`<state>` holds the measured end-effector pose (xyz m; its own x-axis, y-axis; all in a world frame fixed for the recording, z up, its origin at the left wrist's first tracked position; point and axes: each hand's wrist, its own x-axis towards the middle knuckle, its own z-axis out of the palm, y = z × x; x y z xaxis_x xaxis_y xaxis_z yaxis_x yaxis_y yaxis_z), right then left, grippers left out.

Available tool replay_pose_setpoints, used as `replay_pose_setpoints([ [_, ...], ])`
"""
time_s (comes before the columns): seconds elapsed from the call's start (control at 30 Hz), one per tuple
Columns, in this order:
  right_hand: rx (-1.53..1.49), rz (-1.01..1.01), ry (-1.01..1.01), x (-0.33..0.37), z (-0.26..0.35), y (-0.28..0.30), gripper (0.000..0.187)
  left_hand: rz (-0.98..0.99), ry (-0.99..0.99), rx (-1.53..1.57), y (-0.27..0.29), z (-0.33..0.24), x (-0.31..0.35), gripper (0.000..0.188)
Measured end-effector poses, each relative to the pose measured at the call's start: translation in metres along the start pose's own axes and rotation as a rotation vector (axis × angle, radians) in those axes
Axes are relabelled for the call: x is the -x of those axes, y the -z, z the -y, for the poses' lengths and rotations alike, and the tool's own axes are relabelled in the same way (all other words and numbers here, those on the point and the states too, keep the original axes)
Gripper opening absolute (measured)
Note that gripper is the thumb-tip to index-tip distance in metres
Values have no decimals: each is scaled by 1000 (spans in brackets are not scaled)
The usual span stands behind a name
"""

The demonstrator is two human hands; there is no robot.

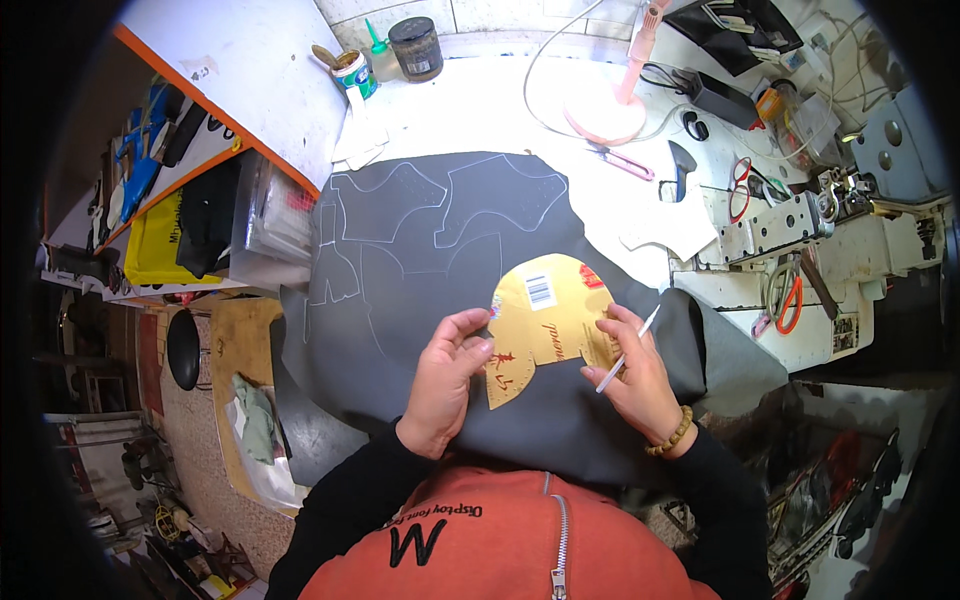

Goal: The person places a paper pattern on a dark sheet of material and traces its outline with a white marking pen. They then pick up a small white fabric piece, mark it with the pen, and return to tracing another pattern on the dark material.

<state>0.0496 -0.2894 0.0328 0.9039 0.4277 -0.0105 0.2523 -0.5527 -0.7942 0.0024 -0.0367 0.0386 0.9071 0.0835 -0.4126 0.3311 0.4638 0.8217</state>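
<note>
A gold-yellow cardboard pattern piece [548, 325], rounded at the top and notched along its lower edge, is between my hands above the dark grey sheet material [430, 310]. My left hand [440, 385] pinches the pattern's left edge between thumb and fingers. At its right edge, the fingers of my right hand [642, 388] touch the card. A slim white marking pen [649, 322] is gripped in that same hand, pointing up and to the right. Thin pale outlines of several curved shapes are drawn on the upper left part of the grey sheet.
On the white table, a pink lamp stand [605, 115], a pink-handled cutter [625, 163] and a white pattern piece [665, 230] lie beyond the sheet. Red-handled scissors [740, 188] are beside a sewing machine [775, 228] at right. A dark jar [416, 50] stands at the back.
</note>
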Motion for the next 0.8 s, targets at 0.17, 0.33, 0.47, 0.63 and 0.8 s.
replay_pose_setpoints([
  [0.17,-25,46,-39,5,-1,7,56,-18,-74,-62,-13,1,-5,38],
  [0.33,34,16,50,-1,6,18,50,100,-189,-118,-28,4,-7,35],
  [0.47,356,-235,221,-28,-6,50,44,25,-372,-398,-13,-6,-10,30],
  [0.63,822,-211,71,-77,-50,88,51,-319,-458,-203,69,-45,-9,37],
  [0.8,950,-210,58,-92,-78,90,37,-413,-547,-97,155,-73,-12,34],
])
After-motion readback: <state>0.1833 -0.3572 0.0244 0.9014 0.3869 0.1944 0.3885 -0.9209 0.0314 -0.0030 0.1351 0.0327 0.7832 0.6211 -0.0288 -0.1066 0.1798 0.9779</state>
